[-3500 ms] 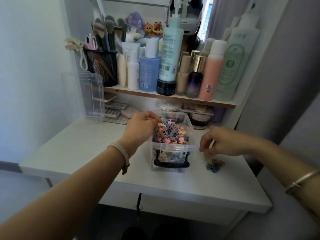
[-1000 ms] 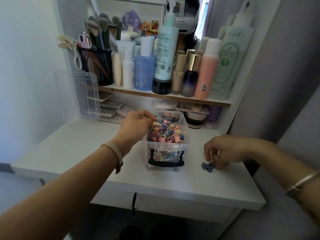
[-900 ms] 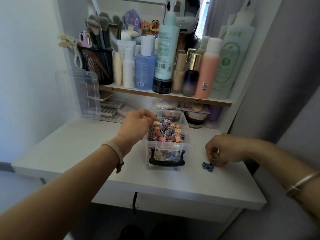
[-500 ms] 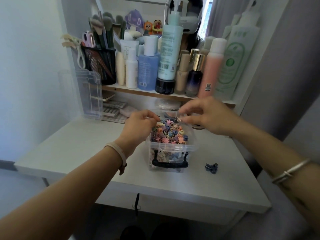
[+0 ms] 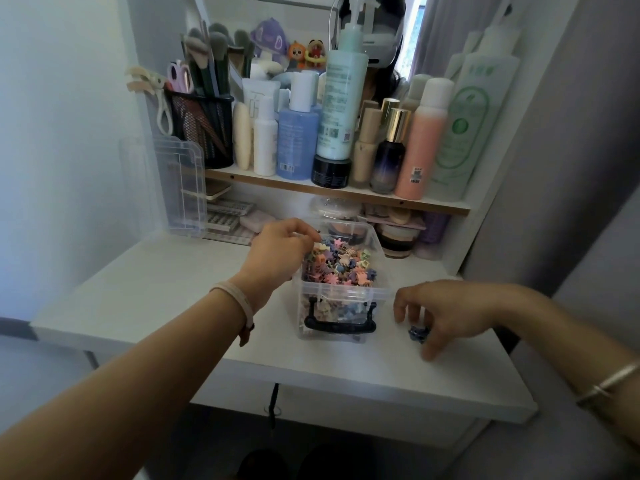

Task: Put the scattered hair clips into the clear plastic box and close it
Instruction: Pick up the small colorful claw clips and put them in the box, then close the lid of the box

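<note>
Near the table's (image 5: 145,285) front right corner, your right hand (image 5: 446,308) hovers with fingers spread and empty over the dark blue hair clips (image 5: 418,332) left loose on the surface; fingertips just beside them, no pinch yet. Step in hand, as I judge it: gathering the last strays. Next move calls for a fine pinch, then a short carry left into the clear plastic box (image 5: 341,292), mid-table, open, heaped with clips. Your left hand (image 5: 280,251) steadies its left rim, fingers curled over the edge. Farther back left, a clear lid (image 5: 185,188) leans upright, likely the box's.
</note>
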Motion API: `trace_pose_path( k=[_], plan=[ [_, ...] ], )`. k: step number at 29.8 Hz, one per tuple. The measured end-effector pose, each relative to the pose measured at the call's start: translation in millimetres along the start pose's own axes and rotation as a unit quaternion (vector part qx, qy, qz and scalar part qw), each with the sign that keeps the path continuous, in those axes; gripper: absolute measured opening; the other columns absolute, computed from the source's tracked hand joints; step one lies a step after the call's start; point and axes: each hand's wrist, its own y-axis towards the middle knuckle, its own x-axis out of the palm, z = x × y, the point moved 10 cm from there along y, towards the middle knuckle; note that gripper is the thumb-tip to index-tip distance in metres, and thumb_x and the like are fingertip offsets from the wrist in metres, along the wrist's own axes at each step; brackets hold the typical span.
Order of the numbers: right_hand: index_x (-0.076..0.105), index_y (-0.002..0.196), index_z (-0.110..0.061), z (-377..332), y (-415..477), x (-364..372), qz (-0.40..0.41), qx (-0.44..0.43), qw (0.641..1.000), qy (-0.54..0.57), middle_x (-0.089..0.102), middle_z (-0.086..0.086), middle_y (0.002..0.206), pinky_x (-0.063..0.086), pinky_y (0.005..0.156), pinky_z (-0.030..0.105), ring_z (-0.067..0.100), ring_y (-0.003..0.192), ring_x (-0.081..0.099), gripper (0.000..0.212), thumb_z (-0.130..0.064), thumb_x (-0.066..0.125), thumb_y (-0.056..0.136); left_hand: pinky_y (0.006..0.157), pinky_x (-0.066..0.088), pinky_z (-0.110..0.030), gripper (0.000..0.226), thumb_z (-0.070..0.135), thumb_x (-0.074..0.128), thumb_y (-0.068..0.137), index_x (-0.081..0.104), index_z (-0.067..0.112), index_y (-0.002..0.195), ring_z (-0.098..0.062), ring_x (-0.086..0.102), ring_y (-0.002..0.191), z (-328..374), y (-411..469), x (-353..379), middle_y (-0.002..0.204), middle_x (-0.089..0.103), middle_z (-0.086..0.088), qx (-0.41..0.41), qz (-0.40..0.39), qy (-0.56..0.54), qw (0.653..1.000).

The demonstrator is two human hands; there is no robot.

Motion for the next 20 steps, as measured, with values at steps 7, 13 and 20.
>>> trace_pose_path(
  k=[7,13,20],
  plan=[
    [0.057,0.064,-0.033,-9,7,-5,0.047,-0.061,0.997,-0.01,0.061,-0.01,0.078,0.049,0.076,0.024,0.004,0.071,0.054,0.029,-0.009,0.067,0.077,0.052,0.038,-0.023,0.03,0.009,0.046,0.092,0.056,0.024,0.069,-0.016,0.051,0.072,0,0,1,0.098,0.061,-0.009,0.0,-0.001,-0.006,1.0],
    [0.066,0.071,-0.023,-4,-5,-54,0.196,-0.057,0.978,0.028,0.06,-0.014,0.07,0.041,0.063,0.009,-0.002,0.065,0.054,0.017,-0.007,0.068,0.078,0.053,0.041,-0.024,0.029,0.009,0.047,0.091,0.055,0.024,0.068,-0.017,0.052,0.073,1,-2,0,0.098,0.062,-0.009,-0.003,-0.009,-0.004,1.0],
    [0.068,0.082,-0.007,-53,-63,-132,0.376,-0.204,0.85,0.308,0.062,-0.007,0.062,0.04,0.044,0.005,-0.009,0.048,0.057,0.011,0.001,0.069,0.076,0.053,0.038,-0.023,0.013,0.009,0.056,0.085,0.058,0.021,0.089,-0.016,0.05,0.072,5,-8,4,0.093,0.056,-0.006,-0.008,-0.047,-0.019,0.999]
  ],
)
